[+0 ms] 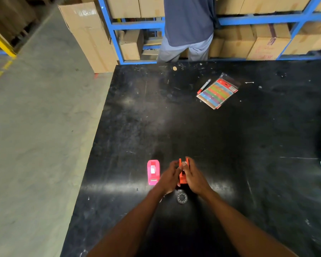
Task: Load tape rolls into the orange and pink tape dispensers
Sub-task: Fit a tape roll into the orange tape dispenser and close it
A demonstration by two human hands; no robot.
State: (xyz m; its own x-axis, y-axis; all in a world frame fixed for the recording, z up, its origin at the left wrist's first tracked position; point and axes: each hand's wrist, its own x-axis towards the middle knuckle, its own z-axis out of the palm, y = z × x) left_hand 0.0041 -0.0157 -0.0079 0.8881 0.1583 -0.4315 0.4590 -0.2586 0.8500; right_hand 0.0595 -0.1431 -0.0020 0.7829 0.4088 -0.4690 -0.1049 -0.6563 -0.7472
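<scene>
Left hand (170, 178) and right hand (194, 176) are both closing around the orange dispenser (183, 175) on the black table (230, 145), fingers pressing a whitish tape roll (184, 163) into its cradle. Pink dispenser (153, 172) is sitting just left, apparently loaded. Risk: roll seating crooked, or dispenser sliding under pressure.

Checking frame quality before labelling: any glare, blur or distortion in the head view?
Head view: overhead light throws a pale glare band across the black table, brightest just before the pink dispenser; wide-angle lens bows the blue shelving and the table edges; both hands on the orange dispenser are slightly soft, so the tape roll there is hard to make out.
</scene>
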